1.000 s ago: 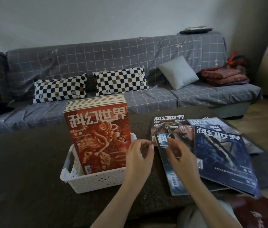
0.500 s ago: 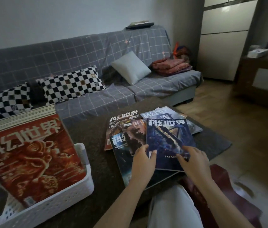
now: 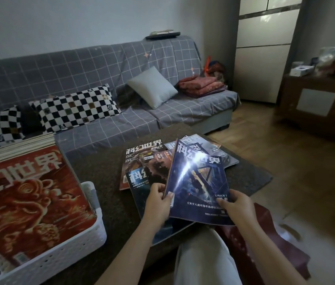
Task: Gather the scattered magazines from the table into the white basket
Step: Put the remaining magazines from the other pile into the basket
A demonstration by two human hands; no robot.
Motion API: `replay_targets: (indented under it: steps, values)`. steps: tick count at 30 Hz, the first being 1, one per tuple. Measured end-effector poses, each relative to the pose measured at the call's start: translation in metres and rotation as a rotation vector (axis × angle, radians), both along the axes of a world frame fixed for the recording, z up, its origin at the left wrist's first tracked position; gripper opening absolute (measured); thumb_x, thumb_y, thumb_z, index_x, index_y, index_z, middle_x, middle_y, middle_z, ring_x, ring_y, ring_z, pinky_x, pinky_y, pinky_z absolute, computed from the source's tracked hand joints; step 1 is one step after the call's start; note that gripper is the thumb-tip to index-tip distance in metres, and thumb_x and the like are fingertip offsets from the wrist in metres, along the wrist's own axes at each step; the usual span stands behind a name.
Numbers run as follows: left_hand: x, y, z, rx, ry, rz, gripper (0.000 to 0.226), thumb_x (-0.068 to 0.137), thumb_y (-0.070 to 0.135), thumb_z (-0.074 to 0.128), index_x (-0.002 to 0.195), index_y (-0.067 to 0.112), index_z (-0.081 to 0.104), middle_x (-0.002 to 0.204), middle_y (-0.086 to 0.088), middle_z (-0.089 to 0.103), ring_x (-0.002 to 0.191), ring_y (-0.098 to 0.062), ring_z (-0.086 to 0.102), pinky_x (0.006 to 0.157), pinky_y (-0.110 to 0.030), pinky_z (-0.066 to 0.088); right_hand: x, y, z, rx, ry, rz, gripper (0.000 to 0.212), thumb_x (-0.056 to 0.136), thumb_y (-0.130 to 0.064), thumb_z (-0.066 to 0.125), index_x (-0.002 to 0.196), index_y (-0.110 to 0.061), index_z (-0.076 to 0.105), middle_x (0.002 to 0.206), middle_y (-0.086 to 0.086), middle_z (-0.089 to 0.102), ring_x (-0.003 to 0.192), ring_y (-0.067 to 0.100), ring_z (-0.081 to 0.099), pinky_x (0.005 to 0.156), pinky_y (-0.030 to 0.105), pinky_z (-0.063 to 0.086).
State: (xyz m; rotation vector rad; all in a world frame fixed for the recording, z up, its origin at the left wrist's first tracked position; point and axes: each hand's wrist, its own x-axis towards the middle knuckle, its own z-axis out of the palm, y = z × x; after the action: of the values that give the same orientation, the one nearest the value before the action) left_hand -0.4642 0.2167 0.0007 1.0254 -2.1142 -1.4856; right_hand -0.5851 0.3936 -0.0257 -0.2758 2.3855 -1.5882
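Blue magazine (image 3: 198, 188) raised off the pile at the bench's near right corner, tilted up, its far edge high. Both hands on its near end: left hand (image 3: 158, 204) pinches the near-left corner, thumb on the cover, fingers (image 3: 156, 189) curled behind. Right hand (image 3: 237, 204) grips the near-right corner the same way, thumb on top.

Glossy cover, strong glare streak across it. Judged thin, light and floppy; likely slick. Held at one end only it will probably sag or fold, so the two-corner hold suits it. A grip along the spine would be stiffer for one hand.

Remaining magazines (image 3: 141, 167) lie fanned and overlapping on the bench (image 3: 100, 177), several still flat, one poking over the near edge.

White basket (image 3: 63, 258) sits at the near left of the bench, well apart from the pile. It already holds an upright stack, red-cover magazine (image 3: 28, 200) in front. Looks fairly full; the slot for the blue one is probably at the front, cover sliding against cover.
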Motion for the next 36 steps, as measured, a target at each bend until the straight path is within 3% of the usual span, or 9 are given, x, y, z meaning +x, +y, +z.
replay_targets:
  steps: [6, 9, 12, 14, 18, 23, 27, 29, 36]
  values:
    - [0.052, -0.015, 0.031, 0.089, 0.200, 0.119, 0.019, 0.093, 0.020, 0.059, 0.096, 0.035, 0.048, 0.102, 0.005, 0.062, 0.092, -0.016, 0.067, 0.074, -0.040, 0.059, 0.025, -0.023, 0.027, -0.343, -0.107, 0.055, 0.034, 0.077, -0.017, 0.076, 0.107, -0.023, 0.060, 0.091, -0.002, 0.070, 0.075, 0.015, 0.070, 0.061, 0.032, 0.054]
    - [0.080, -0.023, 0.048, 0.031, 0.299, 0.202, 0.016, 0.093, 0.018, 0.060, 0.103, 0.027, 0.050, 0.105, -0.004, 0.065, 0.092, -0.022, 0.067, 0.077, -0.045, 0.058, 0.041, -0.038, 0.052, -0.487, -0.178, 0.196, 0.028, 0.079, -0.018, 0.073, 0.105, -0.021, 0.061, 0.091, 0.003, 0.073, 0.077, 0.020, 0.072, 0.061, 0.034, 0.056]
    - [0.110, -0.030, 0.065, -0.054, 0.395, 0.264, 0.016, 0.093, 0.014, 0.060, 0.095, 0.027, 0.051, 0.098, -0.005, 0.068, 0.080, -0.013, 0.069, 0.067, -0.034, 0.057, 0.059, -0.056, 0.073, -0.568, -0.204, 0.330, 0.023, 0.083, -0.016, 0.068, 0.105, -0.020, 0.063, 0.093, 0.004, 0.074, 0.083, 0.023, 0.071, 0.068, 0.038, 0.057]
    - [0.133, -0.037, 0.076, -0.109, 0.435, 0.287, 0.018, 0.094, 0.013, 0.059, 0.093, 0.028, 0.050, 0.091, -0.001, 0.067, 0.072, -0.004, 0.068, 0.056, -0.021, 0.053, 0.071, -0.069, 0.085, -0.574, -0.186, 0.389, 0.024, 0.084, -0.016, 0.066, 0.106, -0.023, 0.062, 0.095, 0.001, 0.073, 0.087, 0.021, 0.071, 0.071, 0.038, 0.057]
    - [0.176, -0.054, 0.087, -0.129, 0.459, 0.287, 0.023, 0.095, 0.017, 0.056, 0.105, 0.038, 0.054, 0.099, 0.013, 0.069, 0.088, -0.007, 0.068, 0.068, -0.031, 0.057, 0.097, -0.097, 0.099, -0.593, -0.140, 0.495, 0.026, 0.084, -0.009, 0.064, 0.107, -0.020, 0.060, 0.097, 0.005, 0.072, 0.091, 0.023, 0.069, 0.076, 0.039, 0.057]
    - [0.219, -0.070, 0.098, -0.191, 0.510, 0.353, 0.030, 0.095, 0.018, 0.057, 0.101, 0.047, 0.055, 0.095, 0.015, 0.071, 0.087, -0.004, 0.069, 0.062, -0.021, 0.057, 0.128, -0.133, 0.111, -0.643, -0.134, 0.592, 0.024, 0.085, -0.006, 0.064, 0.104, -0.018, 0.060, 0.091, 0.004, 0.074, 0.082, 0.021, 0.071, 0.063, 0.032, 0.057]
    - [0.245, -0.085, 0.102, -0.195, 0.515, 0.460, 0.022, 0.092, 0.019, 0.061, 0.099, 0.039, 0.058, 0.097, 0.009, 0.072, 0.091, -0.012, 0.070, 0.080, -0.044, 0.058, 0.148, -0.162, 0.118, -0.623, -0.115, 0.659, 0.025, 0.086, -0.007, 0.063, 0.107, -0.019, 0.058, 0.093, 0.005, 0.074, 0.084, 0.022, 0.071, 0.069, 0.039, 0.057]
    - [0.256, -0.094, 0.102, -0.226, 0.514, 0.526, 0.022, 0.090, 0.018, 0.064, 0.093, 0.040, 0.060, 0.095, 0.009, 0.073, 0.090, -0.015, 0.071, 0.080, -0.047, 0.057, 0.158, -0.177, 0.121, -0.590, -0.086, 0.681, 0.025, 0.086, -0.008, 0.063, 0.107, -0.021, 0.057, 0.095, 0.003, 0.074, 0.086, 0.020, 0.071, 0.073, 0.040, 0.057]
    - [0.284, -0.121, 0.086, -0.353, 0.293, 0.739, 0.018, 0.082, 0.026, 0.073, 0.081, 0.036, 0.058, 0.079, 0.010, 0.067, 0.074, -0.010, 0.064, 0.056, -0.024, 0.046, 0.187, -0.219, 0.114, -0.372, 0.205, 0.694, 0.027, 0.084, -0.016, 0.066, 0.090, -0.037, 0.050, 0.083, -0.020, 0.068, 0.076, -0.005, 0.066, 0.065, 0.016, 0.053]
